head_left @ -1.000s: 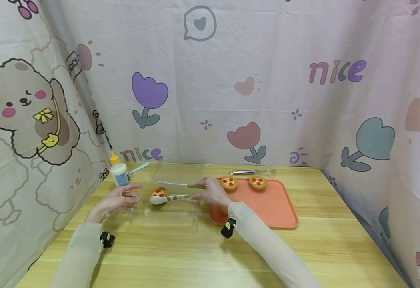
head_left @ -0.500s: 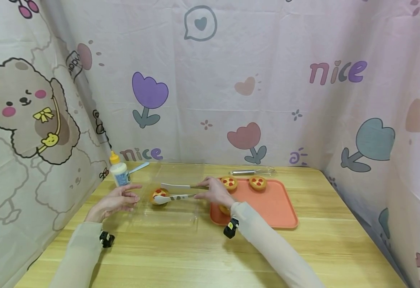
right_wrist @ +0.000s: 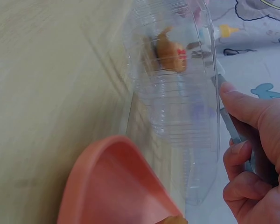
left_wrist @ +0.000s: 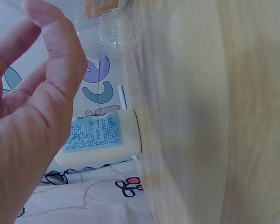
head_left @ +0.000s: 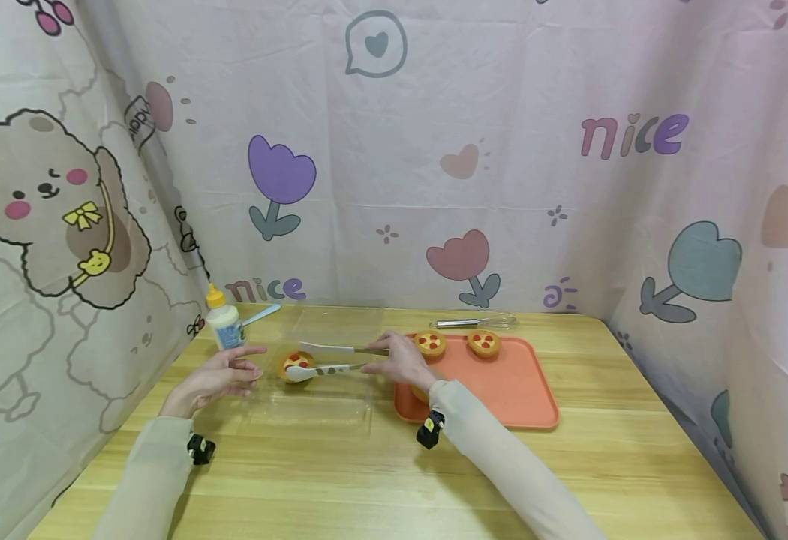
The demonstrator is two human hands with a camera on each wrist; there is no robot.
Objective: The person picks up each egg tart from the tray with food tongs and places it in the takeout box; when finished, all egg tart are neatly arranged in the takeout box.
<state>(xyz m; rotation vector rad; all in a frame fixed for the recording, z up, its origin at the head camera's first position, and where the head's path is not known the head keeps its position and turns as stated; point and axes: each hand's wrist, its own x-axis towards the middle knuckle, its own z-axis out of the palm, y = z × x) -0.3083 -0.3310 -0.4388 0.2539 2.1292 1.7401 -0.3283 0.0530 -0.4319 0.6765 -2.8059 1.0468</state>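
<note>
My right hand (head_left: 407, 360) holds a pair of tongs (head_left: 323, 370) with pale, patterned tips, fingers and thumb curled round the handles. Those tips reach into a clear plastic container (head_left: 320, 411), with a mini pizza (head_left: 295, 362) between them. In the right wrist view the pizza (right_wrist: 171, 55) shows through the clear wall, and whether it touches the bottom is hard to tell. My left hand (head_left: 217, 379) hangs with loosely bent fingers by the container's left side and holds nothing. Whether it touches the wall cannot be made out.
A coral tray (head_left: 502, 386) right of the container bears several mini pizzas, one partly hidden by my right arm. Behind it lies a whisk (head_left: 475, 322). A white bottle with a yellow cap (head_left: 225, 322) and a light blue utensil (head_left: 262, 313) sit at back left.
The tongs and the pizza between them shifted slightly right, then back left inside the container. My right hand moved with them. My left hand has stayed where it was.
</note>
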